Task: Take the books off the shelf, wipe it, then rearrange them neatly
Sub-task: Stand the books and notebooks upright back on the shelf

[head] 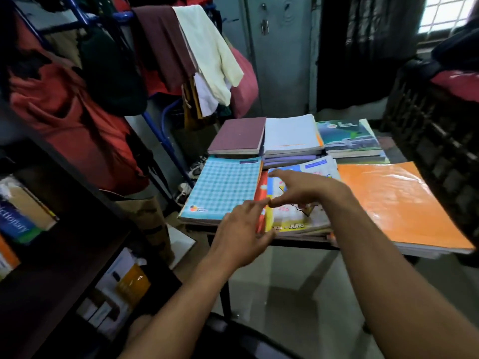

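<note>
left hand (239,230) | fingers spread, at picture book (293,216) near edge | right hand (302,189) | fingers spread above its cover | blue notebook (223,189) beside

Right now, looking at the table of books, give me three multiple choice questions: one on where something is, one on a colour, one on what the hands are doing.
1. Where does the blue checked book lie?
A. near-left part of the table
B. far-right part
C. on the floor

2. What colour is the large cover at the table's right?
A. green
B. orange
C. black

3. What is the state of the two hands?
A. both grip one book
B. both open over the books
C. both out of view

Answers:
1. A: it sits at the table's near-left corner, beside the colourful book.
2. B: the glossy cover is plainly orange.
3. B: the left hand and right hand reach over the colourful book with fingers spread, curled round nothing.
</note>
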